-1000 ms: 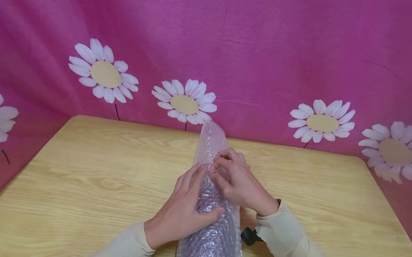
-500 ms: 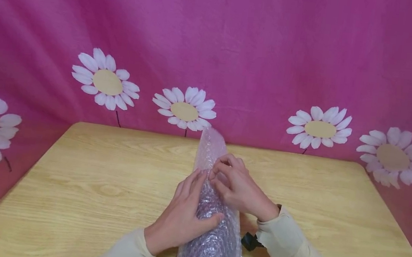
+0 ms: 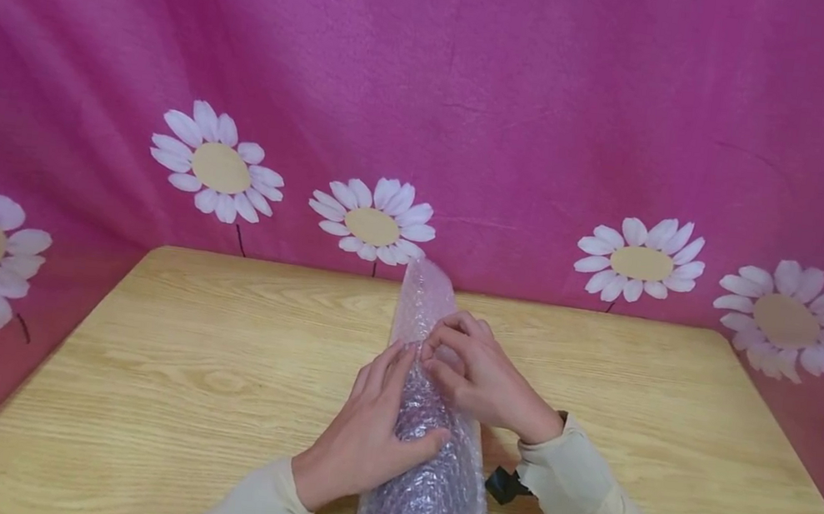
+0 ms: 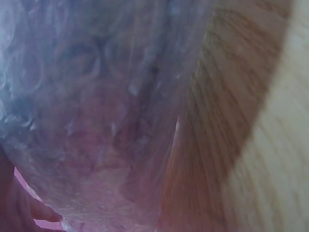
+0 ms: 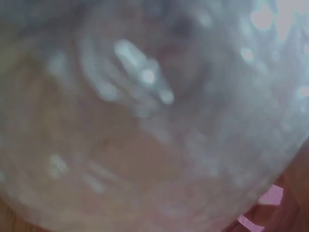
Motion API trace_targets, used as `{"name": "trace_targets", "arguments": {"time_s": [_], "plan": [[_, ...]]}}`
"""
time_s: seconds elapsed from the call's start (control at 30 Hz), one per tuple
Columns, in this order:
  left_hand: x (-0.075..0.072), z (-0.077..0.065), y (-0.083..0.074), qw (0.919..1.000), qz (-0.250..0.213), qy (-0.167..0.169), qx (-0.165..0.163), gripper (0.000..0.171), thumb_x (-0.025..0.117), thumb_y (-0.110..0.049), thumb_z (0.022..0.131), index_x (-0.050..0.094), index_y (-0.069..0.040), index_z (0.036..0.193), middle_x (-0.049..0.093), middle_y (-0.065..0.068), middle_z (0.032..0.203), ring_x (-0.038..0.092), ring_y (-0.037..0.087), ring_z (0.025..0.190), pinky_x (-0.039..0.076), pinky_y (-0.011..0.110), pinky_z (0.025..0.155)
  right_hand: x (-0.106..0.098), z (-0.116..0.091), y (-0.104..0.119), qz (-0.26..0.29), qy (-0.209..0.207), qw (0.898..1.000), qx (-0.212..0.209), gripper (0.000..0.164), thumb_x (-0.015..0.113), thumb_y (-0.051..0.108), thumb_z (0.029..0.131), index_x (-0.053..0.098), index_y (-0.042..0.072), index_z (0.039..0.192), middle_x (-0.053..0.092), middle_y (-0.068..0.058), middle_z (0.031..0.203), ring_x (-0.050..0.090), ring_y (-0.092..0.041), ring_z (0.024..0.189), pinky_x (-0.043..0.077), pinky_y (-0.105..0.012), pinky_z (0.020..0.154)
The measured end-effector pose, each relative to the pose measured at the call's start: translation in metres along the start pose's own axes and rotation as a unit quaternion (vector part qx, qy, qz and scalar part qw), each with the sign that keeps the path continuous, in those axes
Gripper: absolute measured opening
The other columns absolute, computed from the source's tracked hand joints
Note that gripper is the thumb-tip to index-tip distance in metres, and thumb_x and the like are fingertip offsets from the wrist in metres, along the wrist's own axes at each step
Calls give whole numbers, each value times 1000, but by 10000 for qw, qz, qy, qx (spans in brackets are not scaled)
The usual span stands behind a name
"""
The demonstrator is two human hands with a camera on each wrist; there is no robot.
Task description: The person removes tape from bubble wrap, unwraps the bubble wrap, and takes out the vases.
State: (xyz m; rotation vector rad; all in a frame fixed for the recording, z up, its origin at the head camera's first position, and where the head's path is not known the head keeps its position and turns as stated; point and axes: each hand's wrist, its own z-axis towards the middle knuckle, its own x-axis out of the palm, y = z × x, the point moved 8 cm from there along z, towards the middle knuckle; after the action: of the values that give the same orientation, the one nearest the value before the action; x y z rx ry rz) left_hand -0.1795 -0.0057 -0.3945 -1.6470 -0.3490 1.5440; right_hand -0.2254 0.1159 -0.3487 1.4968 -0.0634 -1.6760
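A long bundle in clear bubble wrap [image 3: 425, 493] lies lengthwise on the table, something purplish-grey showing dimly inside. Its far end tapers into a flat, loose flap of wrap. My left hand [image 3: 367, 432] rests on the bundle's left side, fingers stretched forward and thumb laid across the top. Opposite it, my right hand [image 3: 486, 374] bends over the wrap, thumb and index finger pinching at its surface just beside the left fingertips. Bubble wrap [image 4: 96, 96] fills most of the left wrist view. The right wrist view holds blurred, shiny bubble wrap [image 5: 145, 121] close up.
The wood-grain table [image 3: 219, 371] extends on both sides of the bundle. Behind it and at both sides hangs a pink cloth [image 3: 520, 92] printed with white daisies. A black strap piece [image 3: 504, 484] shows under the right sleeve.
The head view has tilted up slightly, so everything sits lower in it. Both hands keep nearly the same place on the bubble wrap.
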Motion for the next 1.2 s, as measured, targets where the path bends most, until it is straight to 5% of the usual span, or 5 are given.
{"name": "trace_targets", "arguments": {"time_s": [1.2], "plan": [[1, 0, 2, 9998, -113, -35, 137, 104, 68, -62, 87, 19, -16, 167, 16, 7, 175, 24, 31, 157, 40, 61, 120, -9, -14, -12, 929, -544, 9939, 240, 8, 67, 16, 101, 67, 19, 109, 65, -1, 118, 60, -17, 116, 54, -45, 97]]}}
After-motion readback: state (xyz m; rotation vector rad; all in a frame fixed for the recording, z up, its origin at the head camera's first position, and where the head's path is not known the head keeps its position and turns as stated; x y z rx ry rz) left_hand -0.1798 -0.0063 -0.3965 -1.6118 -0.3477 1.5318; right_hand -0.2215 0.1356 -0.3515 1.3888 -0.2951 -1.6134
